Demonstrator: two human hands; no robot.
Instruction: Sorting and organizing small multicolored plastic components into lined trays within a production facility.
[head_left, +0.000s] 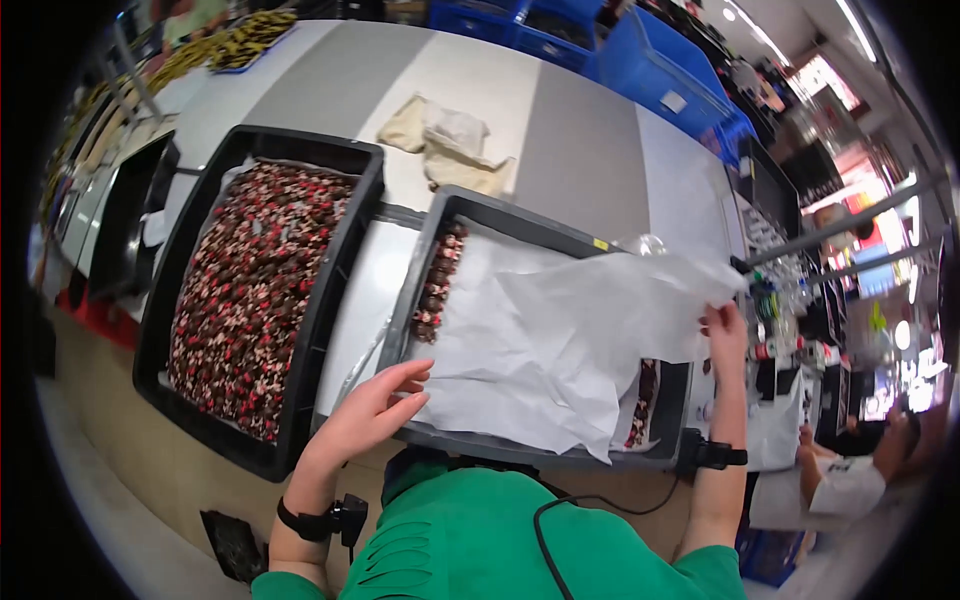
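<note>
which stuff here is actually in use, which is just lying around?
In use: left hand and right hand on the white paper sheet, over the right tray.
Lying about: full left tray, crumpled cloths, blue crates.

Two bare forearms, each banded at the wrist with a black strap, reaching forward from a green-sleeved torso: left hand [375, 402] flat, fingers extended and together, palm down; right hand [724, 335] raised farther out, fingers curled shut in a pinching grip.
</note>
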